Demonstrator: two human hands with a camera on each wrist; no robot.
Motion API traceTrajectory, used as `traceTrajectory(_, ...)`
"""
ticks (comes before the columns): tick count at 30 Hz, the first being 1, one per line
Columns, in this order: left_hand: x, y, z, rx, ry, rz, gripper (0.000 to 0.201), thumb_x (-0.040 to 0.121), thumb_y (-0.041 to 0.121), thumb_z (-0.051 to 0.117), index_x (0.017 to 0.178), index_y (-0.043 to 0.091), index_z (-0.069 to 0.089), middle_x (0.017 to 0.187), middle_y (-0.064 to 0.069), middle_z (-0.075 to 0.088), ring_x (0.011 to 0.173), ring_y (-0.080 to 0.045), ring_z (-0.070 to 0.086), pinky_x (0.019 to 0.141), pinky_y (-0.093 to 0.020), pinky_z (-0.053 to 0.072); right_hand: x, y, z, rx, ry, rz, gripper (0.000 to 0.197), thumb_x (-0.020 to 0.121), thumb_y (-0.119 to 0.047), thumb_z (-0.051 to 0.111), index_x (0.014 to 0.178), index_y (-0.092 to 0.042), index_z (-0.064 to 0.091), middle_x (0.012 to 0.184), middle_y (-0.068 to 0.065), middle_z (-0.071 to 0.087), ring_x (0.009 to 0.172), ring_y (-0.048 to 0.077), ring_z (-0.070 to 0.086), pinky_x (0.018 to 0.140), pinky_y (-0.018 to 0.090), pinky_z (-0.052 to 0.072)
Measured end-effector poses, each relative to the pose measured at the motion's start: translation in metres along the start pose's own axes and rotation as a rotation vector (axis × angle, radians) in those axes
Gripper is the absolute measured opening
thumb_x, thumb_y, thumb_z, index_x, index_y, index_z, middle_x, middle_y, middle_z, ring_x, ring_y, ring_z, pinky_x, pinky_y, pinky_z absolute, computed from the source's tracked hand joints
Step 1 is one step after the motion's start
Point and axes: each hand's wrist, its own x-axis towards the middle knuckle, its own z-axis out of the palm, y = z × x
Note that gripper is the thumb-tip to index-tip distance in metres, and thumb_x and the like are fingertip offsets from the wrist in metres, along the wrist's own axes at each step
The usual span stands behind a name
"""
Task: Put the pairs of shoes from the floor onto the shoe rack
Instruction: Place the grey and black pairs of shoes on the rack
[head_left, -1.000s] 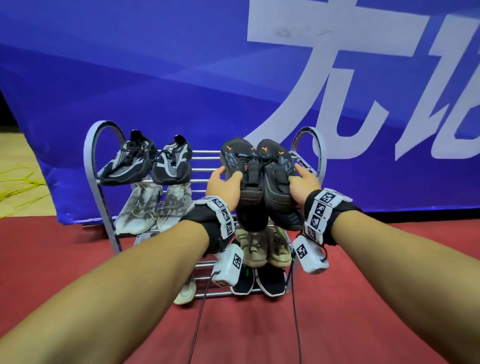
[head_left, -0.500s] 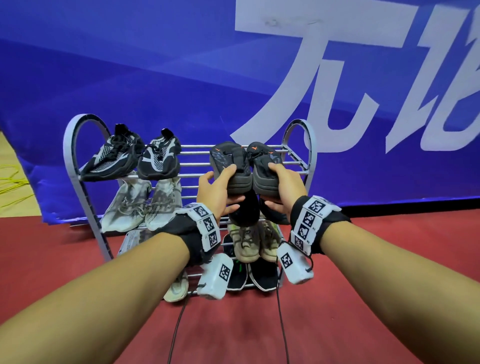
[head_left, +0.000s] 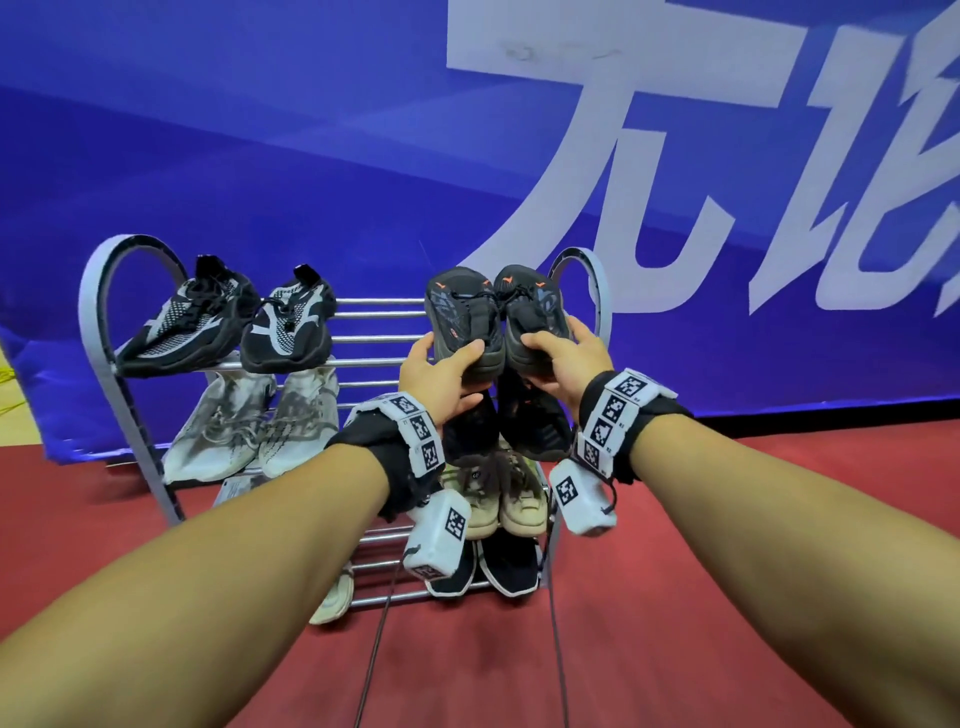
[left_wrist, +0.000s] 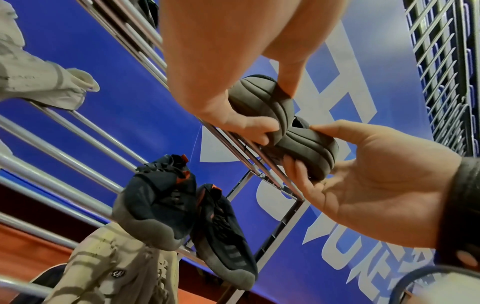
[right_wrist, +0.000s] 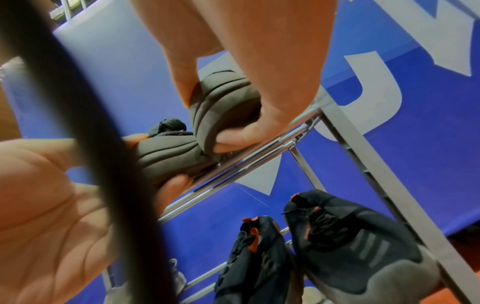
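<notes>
Dark pair (head_left: 493, 317) on rack (head_left: 382, 340) top tier at 3 o'clock end, long axes toward 12; left hand (head_left: 441, 374) and right hand (head_left: 563, 366) each clasp a toe at 6.

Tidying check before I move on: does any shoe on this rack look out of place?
One pale shoe at the rack's bottom left juts off the lowest tier toward the floor, with no partner showing beside it. The other pairs sit side by side.
</notes>
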Motion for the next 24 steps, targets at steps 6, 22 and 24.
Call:
traceTrajectory(6, 0.009, -0.003, 0.015, 0.026, 0.004, 0.013, 0.043, 0.089, 0.043, 0.069, 0.123, 0.024, 0.05, 0.109, -0.004, 0.074, 0.084, -0.021, 0.076, 0.061, -0.027, 0.057, 0.015, 0.003, -0.02, -0.087, -0.016, 0.14, 0.048, 0.075, -0.041, 0.08, 0.118, -0.027, 0.065, 0.105, -0.001, 0.076, 0.091, 0.017, 0.075, 0.064, 0.025, 0.058)
traceTrajectory(22, 0.015, -0.016, 0.022, 0.12, 0.011, 0.102, 0.038, 0.088, 0.045, 0.07, 0.117, 0.022, 0.061, 0.093, -0.007, 0.077, 0.074, -0.02, 0.077, 0.054, -0.024, 0.055, 0.023, 0.014, -0.02, -0.121, 0.131, 0.024, 0.025, 0.08, -0.025, 0.074, 0.102, -0.019, 0.065, 0.092, 0.008, 0.075, 0.074, 0.022, 0.075, 0.065, 0.028, 0.06)
traceTrajectory(24, 0.015, -0.018, 0.025, 0.133, 0.006, 0.096, 0.038, 0.089, 0.047, 0.068, 0.116, 0.022, 0.059, 0.09, -0.008, 0.077, 0.072, -0.019, 0.076, 0.053, -0.023, 0.055, 0.021, 0.015, -0.022, -0.184, 0.132, 0.025, 0.027, 0.081, -0.03, 0.073, 0.105, -0.02, 0.063, 0.095, 0.006, 0.074, 0.077, 0.023, 0.075, 0.065, 0.03, 0.061)
